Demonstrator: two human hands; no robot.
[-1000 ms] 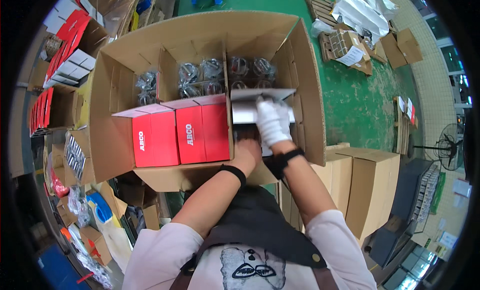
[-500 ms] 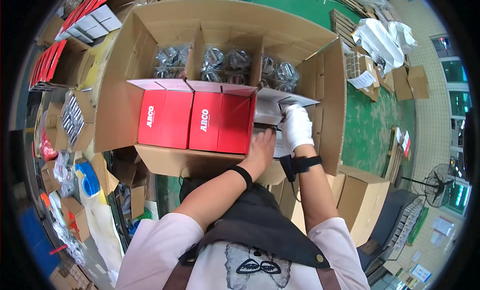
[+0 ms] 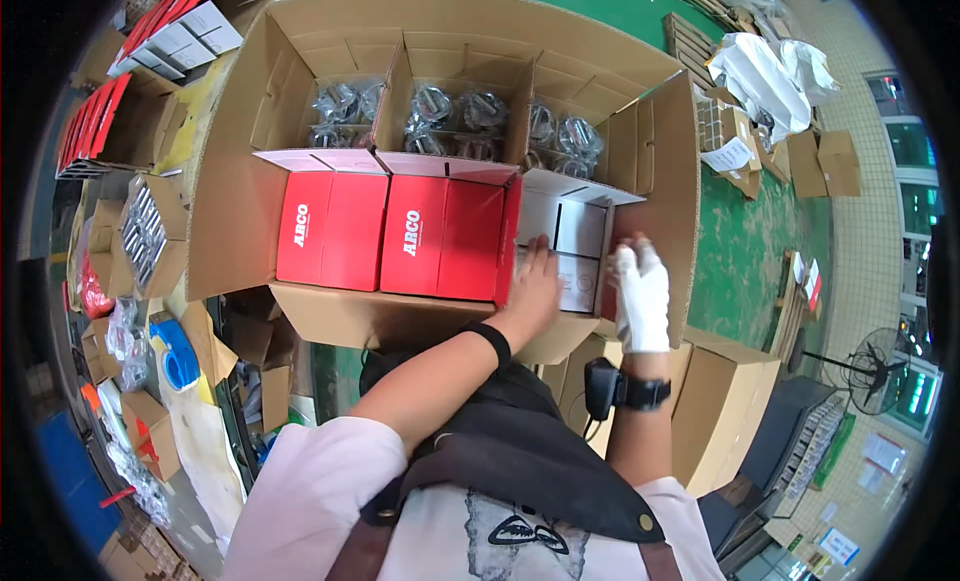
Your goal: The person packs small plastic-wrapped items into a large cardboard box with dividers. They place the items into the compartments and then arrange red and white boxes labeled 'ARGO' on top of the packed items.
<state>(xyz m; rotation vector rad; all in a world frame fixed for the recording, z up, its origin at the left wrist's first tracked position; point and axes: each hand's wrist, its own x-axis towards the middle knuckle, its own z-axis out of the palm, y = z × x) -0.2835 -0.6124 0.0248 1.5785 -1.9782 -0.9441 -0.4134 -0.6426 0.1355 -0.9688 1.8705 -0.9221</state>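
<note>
A large cardboard carton (image 3: pixel 580 321) stands in front of me, split by dividers. Two red-topped boxes (image 3: pixel 332 231) fill the left and middle of its near row. In the near right section sit white-grey boxes (image 3: pixel 578 273). My bare left hand (image 3: pixel 537 289) lies over the left side of these boxes, fingers stretched out. My right hand (image 3: pixel 641 296), in a white glove, is raised by the carton's right wall with its fingers extended and nothing seen in it. The far row contains plastic-wrapped metal parts (image 3: pixel 482 113).
Left of the carton, a bench carries an open box of metal rods (image 3: pixel 147 231) and a blue tape roll (image 3: pixel 180 356). Red-and-white boxes (image 3: pixel 200 36) are stacked at the far left. Closed cartons (image 3: pixel 725 411) stand at the near right. A fan (image 3: pixel 880 366) is farther right.
My right hand has come up off the white-grey boxes and moved right, toward the carton wall. My left hand has shifted slightly right. More of the box tops now shows.
</note>
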